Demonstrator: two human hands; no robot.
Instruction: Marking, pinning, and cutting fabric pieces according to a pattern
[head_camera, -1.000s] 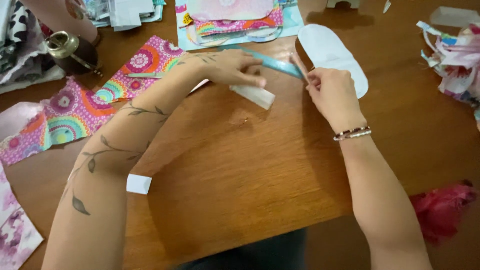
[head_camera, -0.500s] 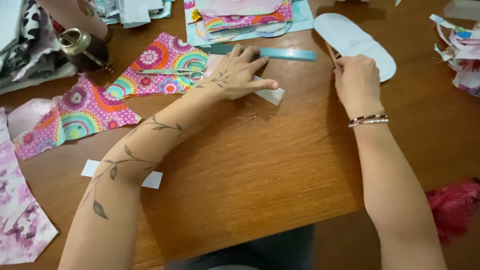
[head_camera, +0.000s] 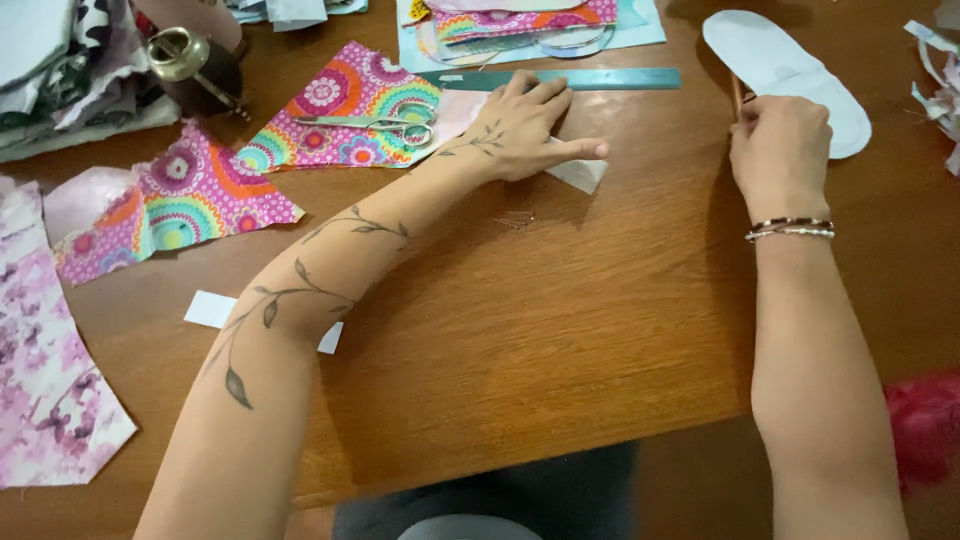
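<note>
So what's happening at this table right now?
A person sits at a wooden table strewn with patterned fabric pieces. Their left hand rests flat on a small white piece, just below a teal ruler. Their right hand holds a thin pencil-like stick beside a white oval cutout. Scissors lie on a colourful fabric piece.

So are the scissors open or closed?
Closed. The scissors lie flat on the colourful fabric, blades together in one thin line, beside the left hand.
</note>
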